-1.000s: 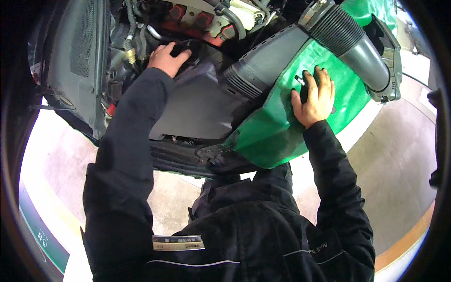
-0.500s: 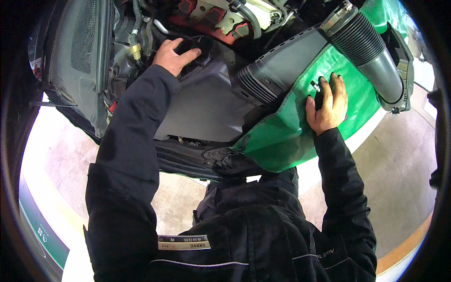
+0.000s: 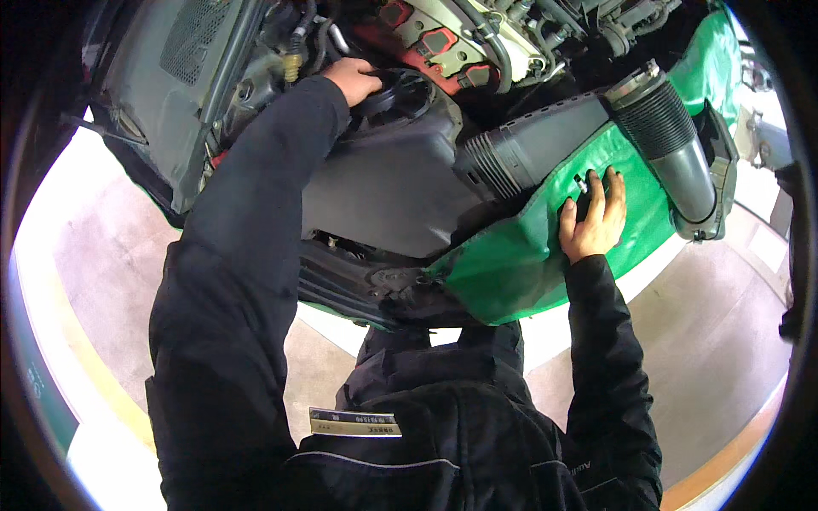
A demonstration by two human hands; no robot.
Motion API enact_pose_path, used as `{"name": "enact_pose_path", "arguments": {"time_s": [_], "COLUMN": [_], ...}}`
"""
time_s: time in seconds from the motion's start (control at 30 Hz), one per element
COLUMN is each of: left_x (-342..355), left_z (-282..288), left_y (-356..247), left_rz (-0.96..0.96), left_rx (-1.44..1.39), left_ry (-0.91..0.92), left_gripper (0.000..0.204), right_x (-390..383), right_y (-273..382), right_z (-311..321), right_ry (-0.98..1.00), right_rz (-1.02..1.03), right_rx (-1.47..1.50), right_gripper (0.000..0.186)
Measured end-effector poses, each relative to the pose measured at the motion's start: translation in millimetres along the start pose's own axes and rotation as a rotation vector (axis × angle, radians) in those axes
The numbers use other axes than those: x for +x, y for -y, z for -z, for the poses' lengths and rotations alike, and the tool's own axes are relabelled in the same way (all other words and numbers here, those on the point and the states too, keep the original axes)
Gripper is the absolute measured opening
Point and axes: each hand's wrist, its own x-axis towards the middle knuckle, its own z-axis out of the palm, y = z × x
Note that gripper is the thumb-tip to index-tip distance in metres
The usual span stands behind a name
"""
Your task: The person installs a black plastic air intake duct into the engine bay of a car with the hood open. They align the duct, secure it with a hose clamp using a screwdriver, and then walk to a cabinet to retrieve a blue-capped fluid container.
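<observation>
My left hand (image 3: 354, 81) is closed at the left rim of a round black opening (image 3: 400, 100) on top of the black plastic air filter housing (image 3: 383, 192); some fingertips are hidden. On the green fender cover (image 3: 511, 272) rests my right hand (image 3: 594, 220). Its thumb and fingers lie around a small dark tool (image 3: 582, 184) whose shiny tip sticks out; the rest of the tool is covered. Between the hands, a grey-black air duct (image 3: 545, 140) with a ribbed section runs off the housing to the upper right.
A ribbed intake hose (image 3: 652, 115) with a clamp and a smooth pipe end (image 3: 686, 183) lies across the green cover at the right. Behind the housing is the engine with red ignition coils (image 3: 439, 41). A meshed black panel (image 3: 192, 51) stands at the far left.
The view has shifted, so the engine bay sits lower and further right. My left thumb has drawn back from over the round opening to its rim. My right hand stays on the green cover.
</observation>
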Motion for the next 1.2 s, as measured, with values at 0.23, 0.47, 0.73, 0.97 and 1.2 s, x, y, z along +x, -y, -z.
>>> {"name": "enact_pose_path", "arguments": {"time_s": [0.23, 0.47, 0.73, 0.97, 1.2], "left_x": [-34.0, -164.4, -169.9, -150.0, -130.2], "left_z": [37.2, 86.3, 10.9, 8.8, 9.8], "left_y": [-25.3, 55.6, 49.3, 40.5, 52.5], "left_rz": [0.111, -0.114, -0.265, -0.029, -0.135], "left_rx": [-0.619, -0.575, -0.130, -0.133, -0.086], "left_ry": [0.114, -0.510, -0.676, -0.467, -0.401], "left_gripper": [0.048, 0.021, 0.019, 0.028, 0.027], "right_x": [-1.5, 0.7, 71.5, 208.8, 222.4], "right_y": [1.0, -0.4, 70.3, 218.7, 255.8], "right_z": [0.4, 6.1, 51.4, -54.6, -123.0], "right_ry": [0.034, 0.081, 0.165, 0.553, 0.818], "right_rz": [-0.012, -0.039, 0.096, 0.247, 0.196], "right_rx": [-0.017, 0.111, 0.332, 0.657, 0.236], "right_gripper": [0.059, 0.058, 0.026, 0.060, 0.091]}}
